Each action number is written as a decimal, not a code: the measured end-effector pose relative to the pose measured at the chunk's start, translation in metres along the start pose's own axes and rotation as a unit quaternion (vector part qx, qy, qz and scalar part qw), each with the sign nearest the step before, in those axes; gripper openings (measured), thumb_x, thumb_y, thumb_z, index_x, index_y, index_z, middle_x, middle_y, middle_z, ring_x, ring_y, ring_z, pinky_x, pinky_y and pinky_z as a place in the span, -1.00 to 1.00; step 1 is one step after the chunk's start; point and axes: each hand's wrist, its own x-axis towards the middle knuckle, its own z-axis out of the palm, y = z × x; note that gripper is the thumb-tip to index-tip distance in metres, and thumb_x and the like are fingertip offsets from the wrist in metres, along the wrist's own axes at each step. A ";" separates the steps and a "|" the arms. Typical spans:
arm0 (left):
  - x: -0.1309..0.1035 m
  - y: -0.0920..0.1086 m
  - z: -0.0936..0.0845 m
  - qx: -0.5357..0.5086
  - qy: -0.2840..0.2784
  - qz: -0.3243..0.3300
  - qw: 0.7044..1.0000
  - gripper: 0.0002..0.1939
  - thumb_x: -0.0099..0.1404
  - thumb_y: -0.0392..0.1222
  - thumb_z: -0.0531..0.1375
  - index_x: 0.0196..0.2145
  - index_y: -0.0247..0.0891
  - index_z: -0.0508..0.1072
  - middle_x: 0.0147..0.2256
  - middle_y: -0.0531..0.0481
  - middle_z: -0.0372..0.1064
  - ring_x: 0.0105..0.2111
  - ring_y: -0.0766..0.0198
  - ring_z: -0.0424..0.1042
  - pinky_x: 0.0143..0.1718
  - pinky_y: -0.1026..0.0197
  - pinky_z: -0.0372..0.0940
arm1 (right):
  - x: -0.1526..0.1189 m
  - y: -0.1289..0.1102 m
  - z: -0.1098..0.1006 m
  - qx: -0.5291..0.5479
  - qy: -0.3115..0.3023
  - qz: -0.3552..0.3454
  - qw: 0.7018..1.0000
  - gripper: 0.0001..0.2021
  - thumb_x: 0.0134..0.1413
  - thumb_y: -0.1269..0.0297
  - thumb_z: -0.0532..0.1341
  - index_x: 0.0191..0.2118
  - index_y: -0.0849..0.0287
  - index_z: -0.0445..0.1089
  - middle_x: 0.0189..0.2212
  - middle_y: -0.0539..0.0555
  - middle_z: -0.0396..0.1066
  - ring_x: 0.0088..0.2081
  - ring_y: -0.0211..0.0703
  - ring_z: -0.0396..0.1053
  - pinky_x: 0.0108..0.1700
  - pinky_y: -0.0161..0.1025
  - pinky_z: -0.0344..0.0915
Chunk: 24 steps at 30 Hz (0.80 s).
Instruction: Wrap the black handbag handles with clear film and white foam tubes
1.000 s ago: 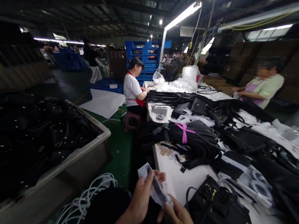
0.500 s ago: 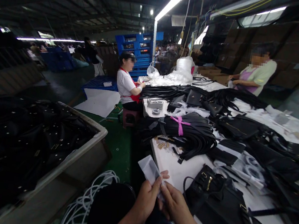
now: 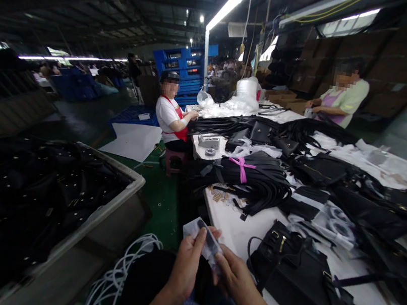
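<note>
A small translucent plastic bag (image 3: 208,244) with something dark showing inside is held over my lap, just off the table's near edge. My left hand (image 3: 191,255) grips its far side, the thumb lying on top. At the near end, my right hand (image 3: 230,268) pinches the bag between thumb and fingers. What the bag contains is too unclear to name. To the right of my hands, a black handbag (image 3: 300,284) with gold-coloured buckles lies on the white table (image 3: 253,231).
A bundle of black straps (image 3: 260,181) tied with a pink ribbon (image 3: 241,168) lies ahead. On my left stands a large bin (image 3: 133,183) full of black items. White tubing (image 3: 125,263) is coiled below. Co-workers (image 3: 172,117) sit and stand around the table.
My left hand has shifted left and further along the bag, its thumb now on top. The bag has turned, showing a dark content. The view has swung slightly.
</note>
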 end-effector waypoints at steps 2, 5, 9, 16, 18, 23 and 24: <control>-0.005 -0.004 0.000 0.019 -0.014 -0.005 1.000 -0.51 0.19 0.09 0.20 -0.07 -0.36 0.49 -0.17 -0.22 0.50 -0.19 0.11 0.47 -0.13 0.17 0.30 | -0.001 -0.005 -0.003 0.010 -0.008 -0.007 1.000 -0.57 0.21 -0.10 -0.04 -0.10 0.18 0.24 -0.63 -0.10 0.31 -0.75 -0.41 0.09 -0.73 -0.46 -0.03; -0.008 -0.004 -0.003 0.017 0.002 -0.012 1.000 -0.49 0.18 0.07 0.21 -0.02 -0.33 0.46 -0.20 -0.17 0.52 -0.23 0.14 0.48 -0.16 0.18 0.30 | -0.005 -0.013 -0.009 0.026 -0.020 0.002 0.999 -0.47 0.20 -0.13 -0.05 0.10 0.17 0.14 -0.66 -0.11 0.30 -0.76 -0.39 0.12 -0.72 -0.46 0.01; -0.009 0.001 -0.008 0.026 0.040 0.013 0.999 -0.52 0.14 0.04 0.26 -0.08 -0.34 0.51 -0.17 -0.19 0.51 -0.15 0.09 0.46 -0.06 0.14 0.27 | -0.007 -0.017 -0.012 -0.001 -0.004 0.046 0.999 -0.39 0.16 -0.17 -0.04 0.14 0.19 0.17 -0.75 -0.13 0.25 -0.79 -0.36 0.13 -0.74 -0.46 0.03; -0.018 -0.003 -0.005 -0.001 0.024 0.001 1.000 -0.54 0.13 0.04 0.26 -0.15 -0.39 0.54 -0.15 -0.27 0.50 -0.05 -0.05 0.41 0.05 -0.04 0.22 | -0.007 -0.018 -0.011 -0.038 -0.018 0.062 0.997 -0.46 0.13 -0.18 0.02 -0.07 0.21 0.37 -0.77 -0.12 0.25 -0.80 -0.39 0.09 -0.77 -0.47 -0.04; -0.023 -0.010 -0.002 0.010 0.003 -0.018 1.000 -0.54 0.13 0.02 0.26 -0.12 -0.38 0.53 -0.15 -0.26 0.50 -0.04 -0.04 0.41 0.08 -0.04 0.20 | -0.007 -0.017 -0.010 -0.038 -0.015 0.052 0.998 -0.48 0.14 -0.17 0.01 -0.11 0.21 0.37 -0.76 -0.12 0.26 -0.80 -0.39 0.09 -0.77 -0.47 -0.04; -0.034 -0.018 0.004 0.047 -0.030 -0.019 0.998 -0.54 0.13 0.01 0.27 -0.11 -0.37 0.52 -0.13 -0.23 0.50 -0.01 -0.07 0.39 0.09 -0.05 0.18 | -0.001 -0.011 -0.007 -0.014 0.010 0.043 0.999 -0.50 0.13 -0.18 0.01 -0.24 0.22 0.35 -0.76 -0.13 0.24 -0.81 -0.41 0.07 -0.78 -0.47 -0.07; -0.035 -0.017 0.005 0.049 -0.046 -0.025 0.997 -0.56 0.11 0.00 0.29 -0.13 -0.37 0.53 -0.14 -0.24 0.50 -0.02 -0.07 0.40 0.08 -0.05 0.19 | 0.000 -0.010 -0.007 -0.005 0.019 0.049 0.999 -0.50 0.13 -0.18 0.01 -0.26 0.22 0.35 -0.77 -0.14 0.22 -0.82 -0.41 0.05 -0.78 -0.47 -0.08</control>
